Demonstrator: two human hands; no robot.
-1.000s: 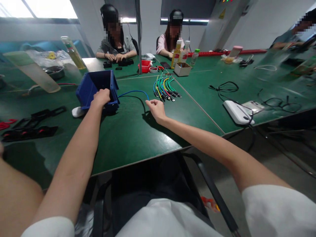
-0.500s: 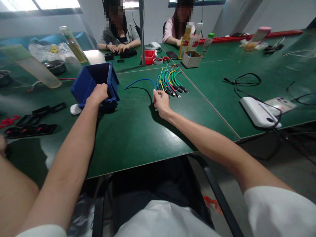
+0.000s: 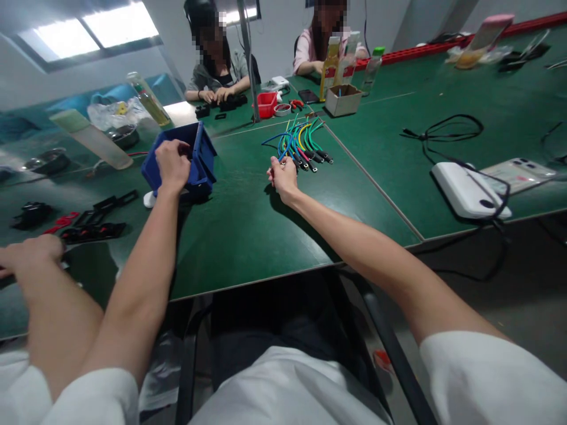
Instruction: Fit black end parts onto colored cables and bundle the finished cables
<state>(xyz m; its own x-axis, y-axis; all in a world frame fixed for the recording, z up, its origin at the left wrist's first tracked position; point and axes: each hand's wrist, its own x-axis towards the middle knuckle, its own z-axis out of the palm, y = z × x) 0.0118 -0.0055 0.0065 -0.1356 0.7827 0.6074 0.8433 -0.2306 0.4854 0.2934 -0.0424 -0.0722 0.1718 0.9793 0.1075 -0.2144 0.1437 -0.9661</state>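
My left hand is raised at the front rim of a tilted blue plastic bin. Its fingers are curled together, and whatever they hold is too dark and hidden to make out. On the green table, my right hand pinches near the end of a blue wire. The wire bends from the fingers toward the left side of a wire bundle. That bundle has green, yellow, blue and red wires with black sleeves and metal lugs at the near ends.
A cardboard box, bottles and a red bin stand beyond the wires. A white power bank with a black cable lies right. Black frames lie left, near another person's arm. Two people sit opposite.
My left hand has come up from inside the blue bin. The blue wire's free end has swung right, closer to the bundle. The view has tilted, and more of the neighbour's arm shows.
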